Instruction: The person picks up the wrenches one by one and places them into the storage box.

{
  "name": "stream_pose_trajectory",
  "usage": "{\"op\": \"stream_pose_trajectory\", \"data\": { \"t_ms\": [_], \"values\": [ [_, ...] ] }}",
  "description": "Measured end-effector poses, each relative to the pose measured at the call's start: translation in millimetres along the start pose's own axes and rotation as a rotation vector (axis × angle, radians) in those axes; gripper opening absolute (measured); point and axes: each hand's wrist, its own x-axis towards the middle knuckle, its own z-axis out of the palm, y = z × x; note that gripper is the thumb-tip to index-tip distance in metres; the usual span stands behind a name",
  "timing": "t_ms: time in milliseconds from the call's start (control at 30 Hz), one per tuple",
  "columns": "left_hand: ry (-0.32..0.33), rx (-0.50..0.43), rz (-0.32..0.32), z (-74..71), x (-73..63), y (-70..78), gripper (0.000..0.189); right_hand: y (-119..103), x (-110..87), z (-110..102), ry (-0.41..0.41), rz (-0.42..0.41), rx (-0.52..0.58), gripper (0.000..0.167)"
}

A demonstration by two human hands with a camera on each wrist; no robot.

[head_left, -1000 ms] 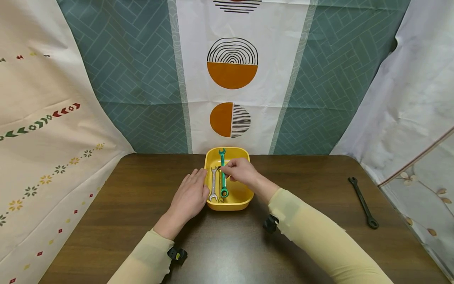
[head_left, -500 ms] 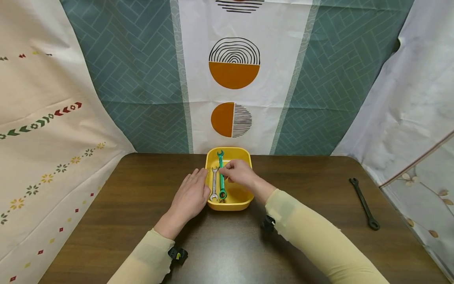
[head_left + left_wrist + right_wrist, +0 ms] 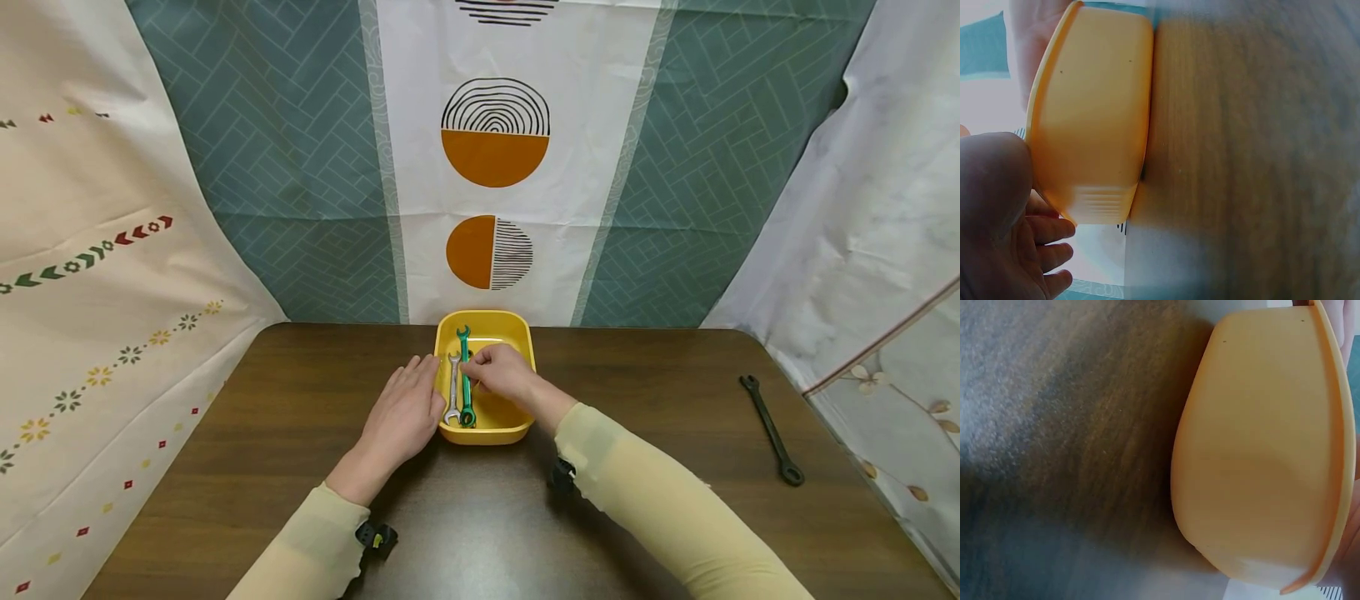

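Note:
A yellow plastic bin [image 3: 483, 437] stands at the back middle of the table. Inside, along its left side, lies a silver open-ended wrench [image 3: 453, 387]. My right hand [image 3: 501, 371] reaches in over the right rim and pinches a green combination wrench [image 3: 467, 398] near its middle, just right of the silver one. A gold wrench seen earlier is now mostly hidden beneath the green one. My left hand [image 3: 405, 408] rests against the bin's left rim with fingers extended; its fingers [image 3: 1052, 256] show past the bin's edge in the left wrist view.
A black combination wrench [image 3: 771, 429] lies at the right side of the wooden table [image 3: 285, 433]. Patterned cloth [image 3: 300, 167] hangs right behind the table's back edge, with more cloth along both sides.
My right hand has shifted the green wrench slightly left and toward me, so it now covers the gold wrench and lies closer to the silver one. The left hand has stayed put.

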Motion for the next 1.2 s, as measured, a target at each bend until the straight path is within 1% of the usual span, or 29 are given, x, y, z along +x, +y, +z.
{"op": "stream_pose_trajectory", "data": {
  "t_ms": [500, 767, 1000, 1200],
  "values": [
    [-0.01, -0.002, -0.006, 0.7, 0.8, -1.5, 0.06, 3.0, 4.4, 5.2, 0.004, 0.032, 0.007, 0.027],
    [0.006, 0.004, 0.007, 1.1, 0.8, -2.3, 0.058, 4.9, 7.3, 6.7, -0.016, 0.034, -0.005, 0.027],
    [0.002, 0.0, 0.003, 0.5, 0.2, -1.5, 0.058, 5.3, 7.4, 8.8, -0.03, 0.018, -0.044, 0.032],
    [-0.003, 0.001, 0.004, -0.3, -0.5, -0.9, 0.058, 4.0, 10.2, 10.5, -0.021, 0.013, -0.086, 0.034]
  ]
}}
